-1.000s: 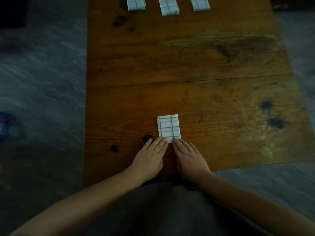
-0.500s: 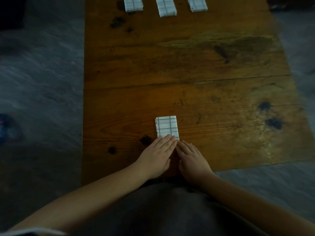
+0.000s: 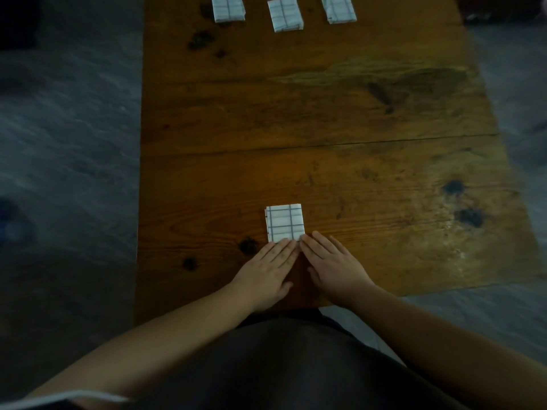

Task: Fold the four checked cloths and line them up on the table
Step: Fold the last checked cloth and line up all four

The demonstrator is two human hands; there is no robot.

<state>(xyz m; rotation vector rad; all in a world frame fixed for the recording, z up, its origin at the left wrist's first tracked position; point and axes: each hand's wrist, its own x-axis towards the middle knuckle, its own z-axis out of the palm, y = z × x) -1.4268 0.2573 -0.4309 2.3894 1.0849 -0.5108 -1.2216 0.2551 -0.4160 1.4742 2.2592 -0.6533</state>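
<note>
The person's dark garment [image 3: 266,365] is closest, and both bare forearms reach over it to the near edge of the wooden table [image 3: 355,113]. The left hand [image 3: 266,270] and right hand [image 3: 334,264] lie side by side, palms down. Their fingers are straight and close together and grip nothing. Their fingertips touch the near edge of the fourth folded checked cloth [image 3: 285,221].

That cloth lies flat as a small rectangle close to the near edge, about midway across, with a dark knot [image 3: 248,245] in the wood just to its left. Its left side shows a slight stagger of layers.

The folding looks done, so the step in hand seems to be squaring the packet before it joins the others. It would help to press evenly with flat fingers, nudge the left layers flush, and then lift it by both short sides so the folds do not spring open.

Along the far edge lie the far-left cloth [image 3: 228,8], the middle cloth [image 3: 285,14] and the far-right cloth [image 3: 339,8], each apart from the next. The middle one sits a little nearer than its neighbours. More bare wood shows toward the far right corner, so that is probably the spot for the fourth, set at matching spacing. Grey floor [image 3: 74,143] flanks the table on both sides.
</note>
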